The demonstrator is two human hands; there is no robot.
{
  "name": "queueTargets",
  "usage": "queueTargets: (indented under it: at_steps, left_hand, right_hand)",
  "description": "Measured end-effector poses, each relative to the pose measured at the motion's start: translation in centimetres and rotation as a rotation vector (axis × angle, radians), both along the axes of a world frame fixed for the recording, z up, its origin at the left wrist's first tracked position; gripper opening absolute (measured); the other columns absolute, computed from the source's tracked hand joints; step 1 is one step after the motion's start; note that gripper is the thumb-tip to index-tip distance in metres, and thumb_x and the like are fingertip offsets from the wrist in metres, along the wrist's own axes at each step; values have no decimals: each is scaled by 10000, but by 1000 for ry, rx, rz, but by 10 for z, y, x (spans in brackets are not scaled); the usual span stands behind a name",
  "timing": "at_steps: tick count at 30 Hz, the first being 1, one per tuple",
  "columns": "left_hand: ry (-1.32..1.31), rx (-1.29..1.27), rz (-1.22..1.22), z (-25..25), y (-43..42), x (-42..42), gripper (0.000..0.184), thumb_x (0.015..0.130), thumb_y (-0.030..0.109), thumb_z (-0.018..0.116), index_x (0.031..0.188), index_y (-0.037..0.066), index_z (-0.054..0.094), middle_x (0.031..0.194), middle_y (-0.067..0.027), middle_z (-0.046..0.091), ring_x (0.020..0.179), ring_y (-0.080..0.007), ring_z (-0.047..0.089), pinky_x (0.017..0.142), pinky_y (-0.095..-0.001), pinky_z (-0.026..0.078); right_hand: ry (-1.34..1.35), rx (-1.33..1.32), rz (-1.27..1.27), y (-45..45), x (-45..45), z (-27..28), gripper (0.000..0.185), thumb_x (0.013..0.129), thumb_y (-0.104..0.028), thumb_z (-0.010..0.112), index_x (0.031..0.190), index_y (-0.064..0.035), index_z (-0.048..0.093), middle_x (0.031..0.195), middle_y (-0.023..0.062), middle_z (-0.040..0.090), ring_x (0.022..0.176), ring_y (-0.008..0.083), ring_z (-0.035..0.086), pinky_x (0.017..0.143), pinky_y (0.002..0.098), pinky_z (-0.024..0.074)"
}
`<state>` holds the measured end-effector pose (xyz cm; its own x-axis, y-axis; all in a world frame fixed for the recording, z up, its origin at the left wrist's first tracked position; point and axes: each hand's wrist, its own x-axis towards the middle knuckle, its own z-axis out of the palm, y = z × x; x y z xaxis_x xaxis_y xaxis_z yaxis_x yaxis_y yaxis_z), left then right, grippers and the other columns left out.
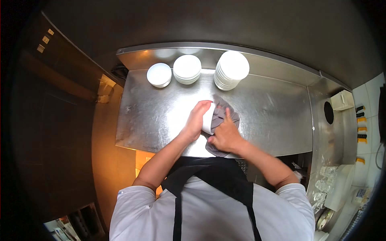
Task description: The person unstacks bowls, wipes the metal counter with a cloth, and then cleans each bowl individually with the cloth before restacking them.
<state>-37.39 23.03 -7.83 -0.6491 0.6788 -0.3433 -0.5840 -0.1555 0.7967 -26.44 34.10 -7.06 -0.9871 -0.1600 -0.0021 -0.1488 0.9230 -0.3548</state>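
My left hand point(196, 120) is closed around a white bowl point(208, 119), which is tipped on its side with its opening toward the right. A grey cloth point(218, 115) is bunched at the bowl's opening and hangs down toward the counter's front edge. My right hand point(227, 135) grips this cloth and presses it against the bowl, partly hiding the bowl's inside. Beyond my hands, a small stack of white bowls point(159, 75), a middle stack of white dishes point(187, 67) and a taller white stack point(232, 69) stand in a row.
The steel counter point(277, 116) has a raised back ledge point(277, 70). To the right are a sink area point(327, 148), a white container point(341, 100) and several yellow- and black-handled tools point(362, 129) on the tiled wall. A dark wall rises behind.
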Motion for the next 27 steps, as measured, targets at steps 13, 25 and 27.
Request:
queueTargets:
  at_steps: [13, 25, 27]
  left_hand:
    - [-282, 126, -344, 18, -6, -31, 733, 987, 611, 281, 1401, 21, 418, 1344, -188, 542, 1233, -329, 547, 1024, -438, 458]
    - [1029, -223, -33, -65, 6, 38, 305, 822, -70, 495, 1084, 1, 635, 912, -158, 670, 869, -270, 651, 821, -338, 506]
    - [829, -209, 33, -58, 2, 32, 233, 837, -55, 502, 1020, -15, 640, 856, -120, 682, 805, -196, 647, 762, -310, 510]
  right_hand:
    - [449, -209, -185, 8, -8, -6, 545, 757, -379, 785, 1040, 56, 617, 944, 220, 615, 861, 415, 594, 845, 459, 489]
    - [738, -1496, -829, 53, 1, 30, 371, 936, -281, 665, 1133, 26, 600, 1041, 60, 663, 934, 134, 607, 834, 294, 485]
    - [707, -1326, -859, 58, 11, 10, 379, 923, -274, 682, 1134, 29, 598, 1039, 57, 662, 934, 140, 610, 841, 299, 487]
